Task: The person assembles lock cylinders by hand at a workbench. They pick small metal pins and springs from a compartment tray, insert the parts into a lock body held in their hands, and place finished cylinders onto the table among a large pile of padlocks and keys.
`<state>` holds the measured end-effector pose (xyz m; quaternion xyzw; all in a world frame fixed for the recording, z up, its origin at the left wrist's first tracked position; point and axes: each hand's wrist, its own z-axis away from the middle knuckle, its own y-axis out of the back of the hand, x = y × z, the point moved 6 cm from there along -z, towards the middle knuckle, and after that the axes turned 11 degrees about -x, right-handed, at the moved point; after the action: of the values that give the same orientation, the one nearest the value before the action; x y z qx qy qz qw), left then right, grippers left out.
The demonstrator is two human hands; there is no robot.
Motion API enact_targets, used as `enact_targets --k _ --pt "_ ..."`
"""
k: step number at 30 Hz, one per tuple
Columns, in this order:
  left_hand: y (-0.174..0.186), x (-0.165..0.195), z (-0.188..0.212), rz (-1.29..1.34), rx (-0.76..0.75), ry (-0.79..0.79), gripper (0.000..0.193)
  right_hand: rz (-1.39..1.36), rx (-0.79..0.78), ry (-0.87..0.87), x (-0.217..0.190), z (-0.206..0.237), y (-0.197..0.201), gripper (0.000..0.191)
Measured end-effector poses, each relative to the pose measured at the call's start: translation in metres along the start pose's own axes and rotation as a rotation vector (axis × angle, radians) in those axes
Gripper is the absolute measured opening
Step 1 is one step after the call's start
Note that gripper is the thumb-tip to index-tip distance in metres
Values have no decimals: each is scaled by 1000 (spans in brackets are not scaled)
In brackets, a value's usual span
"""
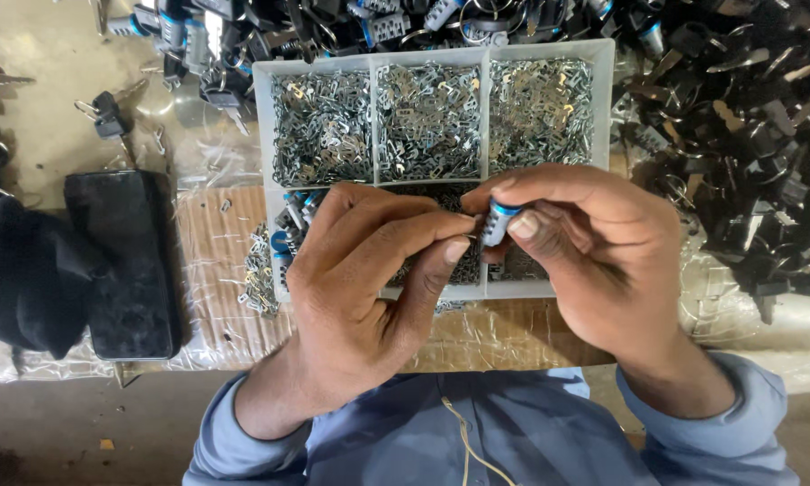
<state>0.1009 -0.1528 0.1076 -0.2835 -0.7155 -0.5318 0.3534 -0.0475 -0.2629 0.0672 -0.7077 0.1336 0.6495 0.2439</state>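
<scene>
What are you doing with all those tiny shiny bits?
A person in a blue shirt holds a small lock cylinder with a blue band in the right hand. The left hand pinches at its end with fingertips. Below the hands sits a white divided tray full of tiny metal plates. Heaps of black-headed keys lie around it, and a dark phone lies to the left.

White tray (603, 54), silvery metal bits (324, 126), possibly blue-banded cylinder (495, 223)
</scene>
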Motion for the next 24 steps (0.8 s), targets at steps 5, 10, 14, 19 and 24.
enact_targets --k 5,10,14,19,24 --pt "-2 1 -3 13 -13 -11 17 24 15 23 -7 -7 -4 25" --pt "-2 1 -4 16 -13 -12 15 82 40 -22 -7 -2 -5 29" --pt "-2 2 -4 10 -1 -30 14 190 2 25 -6 2 -2 29" --pt "-1 6 -5 -49 25 -64 15 229 8 22 -4 3 -1 28" --pt "0 6 -5 -86 33 -92 18 418 30 -15 -8 -2 -3 26"
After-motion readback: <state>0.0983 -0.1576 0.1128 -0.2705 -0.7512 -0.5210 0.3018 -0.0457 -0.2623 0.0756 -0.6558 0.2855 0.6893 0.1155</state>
